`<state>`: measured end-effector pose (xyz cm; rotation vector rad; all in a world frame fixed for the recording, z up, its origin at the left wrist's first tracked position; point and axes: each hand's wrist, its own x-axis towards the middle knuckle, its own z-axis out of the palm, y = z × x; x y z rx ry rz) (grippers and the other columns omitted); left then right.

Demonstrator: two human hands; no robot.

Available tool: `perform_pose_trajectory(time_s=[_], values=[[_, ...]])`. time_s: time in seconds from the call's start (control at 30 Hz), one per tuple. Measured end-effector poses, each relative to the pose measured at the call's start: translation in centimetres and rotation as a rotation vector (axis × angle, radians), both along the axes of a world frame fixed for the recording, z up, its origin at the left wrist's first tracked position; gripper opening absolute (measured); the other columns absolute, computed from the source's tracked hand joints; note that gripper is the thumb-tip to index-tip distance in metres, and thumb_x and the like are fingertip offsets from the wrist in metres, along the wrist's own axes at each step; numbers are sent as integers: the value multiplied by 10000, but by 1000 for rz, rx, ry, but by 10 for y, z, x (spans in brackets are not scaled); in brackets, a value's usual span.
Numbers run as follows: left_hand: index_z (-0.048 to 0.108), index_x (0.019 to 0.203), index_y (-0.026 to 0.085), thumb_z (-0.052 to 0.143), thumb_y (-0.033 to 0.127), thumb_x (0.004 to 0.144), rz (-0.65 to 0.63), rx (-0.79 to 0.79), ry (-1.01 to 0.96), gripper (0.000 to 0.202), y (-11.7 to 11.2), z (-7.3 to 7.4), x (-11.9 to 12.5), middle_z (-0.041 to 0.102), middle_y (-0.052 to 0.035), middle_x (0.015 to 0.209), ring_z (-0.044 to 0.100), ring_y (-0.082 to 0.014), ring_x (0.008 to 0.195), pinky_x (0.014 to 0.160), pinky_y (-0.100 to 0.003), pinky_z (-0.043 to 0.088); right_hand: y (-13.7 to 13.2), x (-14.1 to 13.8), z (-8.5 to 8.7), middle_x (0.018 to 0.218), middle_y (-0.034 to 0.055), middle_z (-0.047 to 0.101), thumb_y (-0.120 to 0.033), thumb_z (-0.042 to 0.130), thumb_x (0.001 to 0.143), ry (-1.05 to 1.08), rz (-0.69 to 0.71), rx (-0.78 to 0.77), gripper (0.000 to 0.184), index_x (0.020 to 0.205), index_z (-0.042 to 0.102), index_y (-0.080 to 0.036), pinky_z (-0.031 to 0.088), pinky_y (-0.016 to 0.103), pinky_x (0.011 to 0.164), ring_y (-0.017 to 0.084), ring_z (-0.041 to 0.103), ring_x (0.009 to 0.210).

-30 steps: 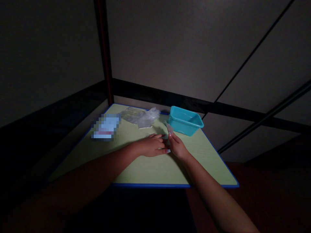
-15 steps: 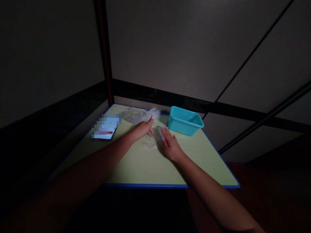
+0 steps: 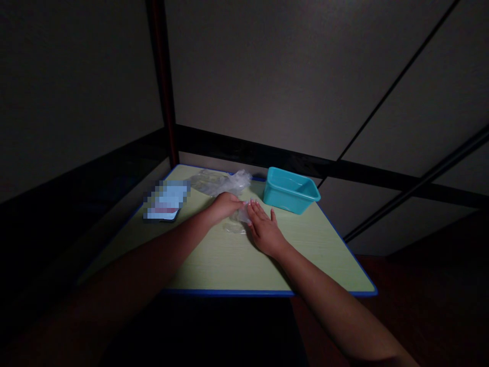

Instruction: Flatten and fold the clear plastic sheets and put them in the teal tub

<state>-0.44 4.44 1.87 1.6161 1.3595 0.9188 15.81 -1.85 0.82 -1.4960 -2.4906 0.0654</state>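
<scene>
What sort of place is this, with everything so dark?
Probably a small, dim work booth, not a home. A pale green table with a blue edge sits in a corner of bare panel walls, bearing a teal plastic tub and a heap of crumpled clear plastic.

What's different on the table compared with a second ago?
The right hand lowered the clear plastic piece it held up and now lies flat, fingers on it. The left hand slid away from the person, toward the plastic pile, and meets the piece's far end. The teal bin, pile and table stayed put.
</scene>
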Motion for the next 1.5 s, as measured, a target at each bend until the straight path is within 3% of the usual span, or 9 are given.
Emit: perform_pose_trajectory(time_s=[0.17,0.27,0.47,0.73,0.93,1.27,1.5], values=[[498,443,158,597,266,677,17,40,101,275,1,6,-6,430,42,415,358,-97,438,476,-241,232,0,2,2,1528,72,85,-321,357,890,-5,8,-19,633,1467,127,-202,83,583,1070,203,79,1403],[509,431,160,597,269,690,-5,105,264,295,0,10,-9,443,29,412,392,-113,460,490,-248,239,0,5,4,1529,77,73,-327,399,866,6,-19,-28,681,1468,116,-182,79,577,1073,204,68,1404],[583,513,154,582,287,726,-37,144,461,251,-3,15,-12,503,15,476,461,-130,507,502,-242,267,1,11,3,1532,79,45,-302,407,856,-2,-59,-83,704,1471,83,-197,133,599,1054,223,58,1404],[681,701,148,575,312,767,-59,188,751,207,-4,19,-17,640,-37,659,551,-158,624,543,-246,325,1,11,0,1531,70,65,-269,360,878,-47,-16,-120,662,1472,71,-231,114,611,1051,232,76,1402],[691,723,174,605,312,734,-52,151,823,163,-6,23,-19,683,-61,773,589,-182,694,572,-244,353,0,11,-1,1530,61,77,-255,348,871,-66,26,-133,657,1470,80,-224,82,613,1052,224,62,1403],[668,652,168,644,290,694,-91,128,859,131,-10,29,-19,648,-42,662,571,-175,624,547,-240,349,-1,10,0,1525,47,129,-244,314,882,-103,85,-123,617,1466,116,-226,55,607,1056,206,77,1402],[684,697,152,624,282,726,-109,143,876,146,-8,26,-19,670,-75,729,582,-193,662,565,-252,350,-2,9,1,1521,51,145,-267,306,895,-108,103,-132,601,1465,120,-224,55,615,1053,201,78,1402]])
